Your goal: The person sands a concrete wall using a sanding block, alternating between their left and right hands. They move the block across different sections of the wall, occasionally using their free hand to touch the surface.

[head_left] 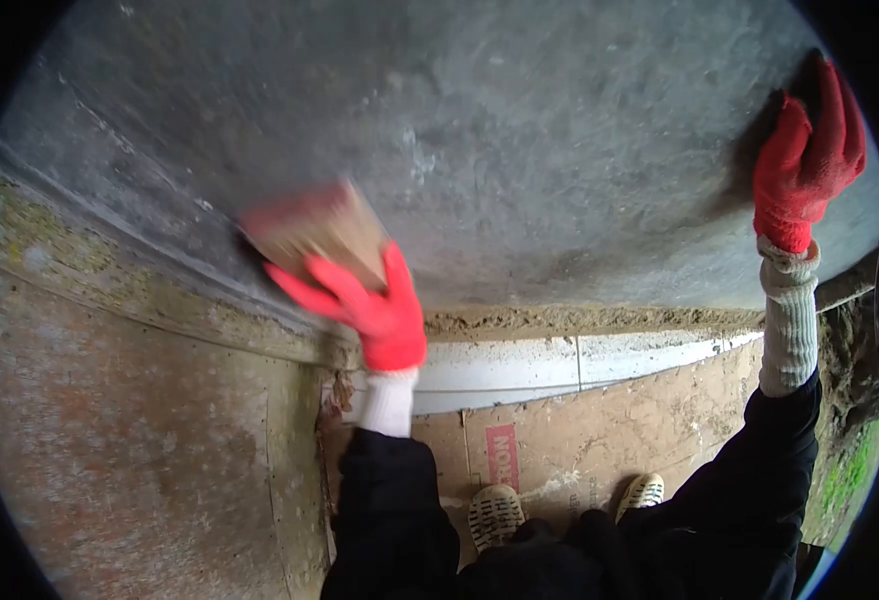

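Observation:
My left hand [375, 305], in a red glove with a white cuff, grips a blurred block-like tool [320, 225] with a reddish edge and a tan body. The tool lies against a large grey, smooth surface [530, 150], near its left edge. At the upper right, my right hand [810, 165], also in a red glove, rests against the same grey surface. Its fingers are extended and somewhat apart, with nothing seen in them.
Below the grey surface run a rough, crumbly ledge [560, 320] and a white strip [500, 368]. Brown cardboard [550, 450] with print covers the floor under my shoes [497, 515]. A stained brown panel [130, 430] fills the lower left. Green growth [845, 470] shows at the right.

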Demonstrator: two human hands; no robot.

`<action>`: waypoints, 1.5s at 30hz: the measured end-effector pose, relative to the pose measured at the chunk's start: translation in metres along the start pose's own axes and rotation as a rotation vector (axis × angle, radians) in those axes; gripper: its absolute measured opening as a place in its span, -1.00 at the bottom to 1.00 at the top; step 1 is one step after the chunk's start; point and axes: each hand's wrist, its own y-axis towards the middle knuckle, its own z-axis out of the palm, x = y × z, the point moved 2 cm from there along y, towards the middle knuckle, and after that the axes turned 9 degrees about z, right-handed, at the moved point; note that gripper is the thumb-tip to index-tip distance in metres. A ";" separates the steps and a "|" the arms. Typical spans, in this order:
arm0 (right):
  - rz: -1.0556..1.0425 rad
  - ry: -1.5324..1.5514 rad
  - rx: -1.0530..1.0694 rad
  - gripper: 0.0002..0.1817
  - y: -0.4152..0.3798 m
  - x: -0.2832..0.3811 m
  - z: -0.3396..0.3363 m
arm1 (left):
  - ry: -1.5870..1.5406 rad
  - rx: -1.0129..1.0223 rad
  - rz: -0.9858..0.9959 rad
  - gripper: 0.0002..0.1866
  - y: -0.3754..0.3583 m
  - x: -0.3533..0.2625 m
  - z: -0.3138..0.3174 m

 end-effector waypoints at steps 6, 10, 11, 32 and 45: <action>-0.010 -0.034 -0.023 -0.63 -0.002 -0.007 0.002 | 0.114 -0.057 0.151 -0.10 0.054 -0.005 -0.010; -0.062 -0.020 -0.048 -0.62 -0.001 -0.008 0.003 | 0.012 -0.011 0.028 0.06 -0.090 0.019 0.025; -0.035 -0.020 -0.041 -0.62 -0.003 -0.008 0.003 | -0.023 0.029 -0.064 0.11 -0.106 0.015 0.028; -0.019 -0.055 -0.055 -0.66 0.002 -0.016 0.000 | 0.021 -0.032 0.059 0.03 -0.061 0.010 0.020; 0.030 0.013 -0.013 -0.62 -0.001 -0.005 0.001 | 0.002 0.035 -0.002 0.15 -0.107 0.008 0.025</action>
